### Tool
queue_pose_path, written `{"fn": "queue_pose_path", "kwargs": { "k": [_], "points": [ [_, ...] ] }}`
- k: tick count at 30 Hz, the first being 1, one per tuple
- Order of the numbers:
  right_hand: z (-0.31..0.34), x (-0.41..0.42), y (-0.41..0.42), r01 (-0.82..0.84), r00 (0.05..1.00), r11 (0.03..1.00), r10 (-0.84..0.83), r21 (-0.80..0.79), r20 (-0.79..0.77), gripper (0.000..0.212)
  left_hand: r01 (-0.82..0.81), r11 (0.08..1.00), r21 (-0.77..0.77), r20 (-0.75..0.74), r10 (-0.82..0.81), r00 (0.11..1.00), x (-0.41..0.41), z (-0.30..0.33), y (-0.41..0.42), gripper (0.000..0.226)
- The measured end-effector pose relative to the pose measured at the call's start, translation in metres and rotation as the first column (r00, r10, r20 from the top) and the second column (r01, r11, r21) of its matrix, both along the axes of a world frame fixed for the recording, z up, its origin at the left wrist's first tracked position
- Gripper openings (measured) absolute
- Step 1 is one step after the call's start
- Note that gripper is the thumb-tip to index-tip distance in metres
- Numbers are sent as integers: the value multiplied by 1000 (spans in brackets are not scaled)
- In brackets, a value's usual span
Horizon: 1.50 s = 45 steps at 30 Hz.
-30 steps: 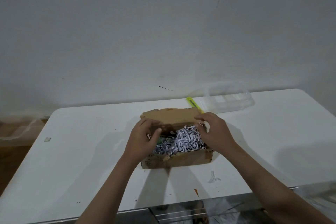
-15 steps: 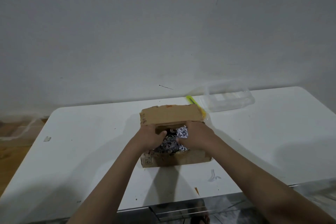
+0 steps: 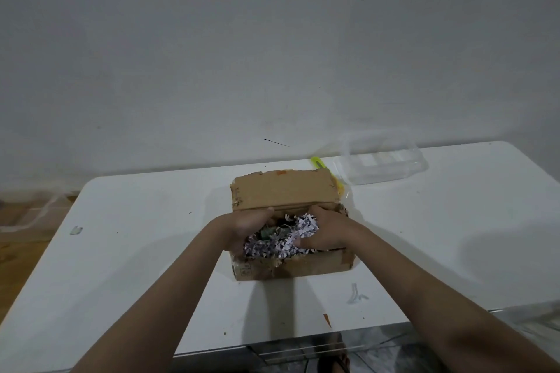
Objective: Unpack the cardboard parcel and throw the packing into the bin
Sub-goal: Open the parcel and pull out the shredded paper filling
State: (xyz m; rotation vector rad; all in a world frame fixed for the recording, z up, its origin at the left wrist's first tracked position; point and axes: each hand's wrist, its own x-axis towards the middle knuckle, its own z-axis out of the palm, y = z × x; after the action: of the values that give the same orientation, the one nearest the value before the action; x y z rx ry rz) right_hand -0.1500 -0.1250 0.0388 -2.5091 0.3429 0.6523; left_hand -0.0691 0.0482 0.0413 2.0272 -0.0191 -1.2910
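1. Head view: parcel (image 3: 291,227) sits mid-worktop (image 3: 136,251), flap up. Left hand (image 3: 247,228) and right hand (image 3: 325,232) reach inside it, fingers curled round shredded paper (image 3: 288,241). Scooping step; next, lift the wad clear without spilling.
2. Bin unseen; the dark thing under the shreds is unclear.

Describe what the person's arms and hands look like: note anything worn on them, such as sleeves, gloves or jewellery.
Both forearms are bare; no sleeves reach into view. The left hand and right hand wear no gloves. No watch, bracelet or ring is visible, though the fingers are partly hidden.
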Motion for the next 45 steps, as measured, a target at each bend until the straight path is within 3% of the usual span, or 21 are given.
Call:
{"fn": "queue_pose_path", "kwargs": {
  "k": [5, 8, 13, 16, 19, 22, 27, 30, 33, 36, 39, 42, 45],
  "points": [
    [-9, -7, 0, 66, 993, 965, -88, 252, 74, 64, -39, 992, -118, -93, 29, 995, 2, -5, 7, 50],
    [-11, -9, -2, 89, 986, 953, -126, 289, 113, 66, -20, 995, -102, -42, 16, 999, -1, 5, 9, 51],
    [-3, -13, -6, 13, 971, 983, -57, 184, 234, 77, -36, 997, -75, 117, 45, 992, -2, 26, 13, 62],
    [3, -13, -4, 20, 953, 993, -53, 112, 299, 74, -59, 998, -12, 105, 60, 993, -6, 27, 10, 68],
    [4, -12, -4, 24, 962, 998, -39, 60, 269, 67, -79, 996, 40, 27, 78, 997, -14, 24, 7, 72],
    [0, -10, -1, 14, 984, 1000, -14, 1, 177, 75, -35, 996, 79, 21, 34, 999, -17, 24, 3, 75],
    [-1, 2, 12, 31, 998, 999, -29, -30, 63, 80, 136, 943, 303, 328, -238, 914, -20, 24, -19, 77],
    [-2, 2, 9, 92, 986, 995, -96, 30, 139, 74, 135, 964, 228, 247, -191, 950, -16, 25, -26, 74],
    [-5, 0, 3, 140, 976, 988, -150, 71, 157, 81, 76, 983, 164, 160, -103, 982, -11, 30, -30, 74],
    [-3, 1, -1, 139, 984, 986, -148, 93, 98, 91, 64, 979, 191, 144, -93, 985, -9, 33, -31, 74],
    [-4, 5, -3, 137, 989, 985, -141, 105, 31, 94, 73, 966, 248, 70, -93, 993, 3, 28, -24, 94],
    [-9, 9, -3, 128, 992, 988, -126, 83, -19, 97, 95, 968, 234, 29, -105, 994, 7, 22, -18, 100],
    [-11, 9, -1, 169, 986, 971, -167, 168, -26, 94, 117, 977, 180, 31, -124, 992, 5, 16, -19, 99]
  ]
}}
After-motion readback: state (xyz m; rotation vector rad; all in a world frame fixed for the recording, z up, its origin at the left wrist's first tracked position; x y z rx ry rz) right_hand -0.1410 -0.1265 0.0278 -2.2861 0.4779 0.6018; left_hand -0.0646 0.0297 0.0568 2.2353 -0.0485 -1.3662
